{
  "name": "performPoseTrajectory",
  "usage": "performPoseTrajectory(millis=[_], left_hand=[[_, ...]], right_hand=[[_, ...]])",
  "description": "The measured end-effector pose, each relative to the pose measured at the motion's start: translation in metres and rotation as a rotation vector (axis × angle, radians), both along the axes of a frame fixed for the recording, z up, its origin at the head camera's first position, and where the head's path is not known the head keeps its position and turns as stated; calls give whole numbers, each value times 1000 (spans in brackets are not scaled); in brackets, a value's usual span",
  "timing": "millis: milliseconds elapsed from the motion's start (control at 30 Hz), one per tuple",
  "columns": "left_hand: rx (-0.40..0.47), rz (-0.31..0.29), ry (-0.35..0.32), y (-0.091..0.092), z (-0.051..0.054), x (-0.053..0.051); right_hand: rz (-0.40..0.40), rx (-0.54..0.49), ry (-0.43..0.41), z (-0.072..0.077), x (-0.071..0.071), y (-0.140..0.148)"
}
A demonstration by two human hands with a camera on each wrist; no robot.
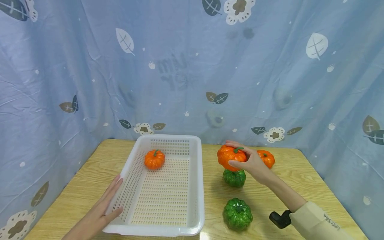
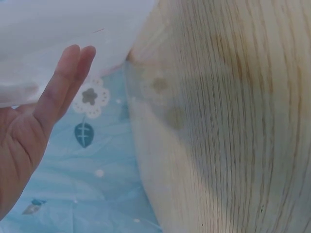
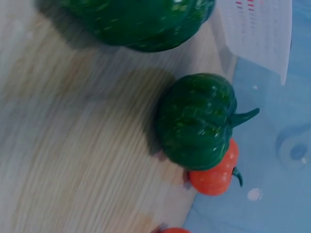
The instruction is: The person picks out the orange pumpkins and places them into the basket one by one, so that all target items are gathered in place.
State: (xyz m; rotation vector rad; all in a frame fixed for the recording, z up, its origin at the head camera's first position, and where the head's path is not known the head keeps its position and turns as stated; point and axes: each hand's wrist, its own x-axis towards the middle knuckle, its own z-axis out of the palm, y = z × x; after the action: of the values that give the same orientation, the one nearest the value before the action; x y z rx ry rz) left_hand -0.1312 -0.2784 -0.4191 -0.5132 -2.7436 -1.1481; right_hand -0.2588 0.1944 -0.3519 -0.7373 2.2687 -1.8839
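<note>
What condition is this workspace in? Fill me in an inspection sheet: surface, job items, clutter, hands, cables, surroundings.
Surface: light wood-grain tabletop.
Job items: white basket with a small orange pumpkin in its far left part; near green pumpkin and rear green pumpkin right of it; another orange pumpkin, partly hidden by the right hand.
Clutter: nothing seen.
Hands: left hand at the basket's left side, fingers straight; right hand grips the held orange pumpkin. A black object sits by the right cuff.
Cables: nothing seen.
Surroundings: blue curtain with leaf and flower prints.
</note>
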Motion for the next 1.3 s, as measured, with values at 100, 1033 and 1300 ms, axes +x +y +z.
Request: performPoseTrajectory(millis=[100, 1033, 1300], left_hand=[[13, 4, -28, 0, 1, 0], [12, -15, 34, -1, -3, 2], [12, 3, 1, -1, -1, 1]], right_hand=[[35, -31, -3, 2, -3, -7], [148, -76, -43, 7, -34, -75], [212, -86, -54, 10, -47, -87]])
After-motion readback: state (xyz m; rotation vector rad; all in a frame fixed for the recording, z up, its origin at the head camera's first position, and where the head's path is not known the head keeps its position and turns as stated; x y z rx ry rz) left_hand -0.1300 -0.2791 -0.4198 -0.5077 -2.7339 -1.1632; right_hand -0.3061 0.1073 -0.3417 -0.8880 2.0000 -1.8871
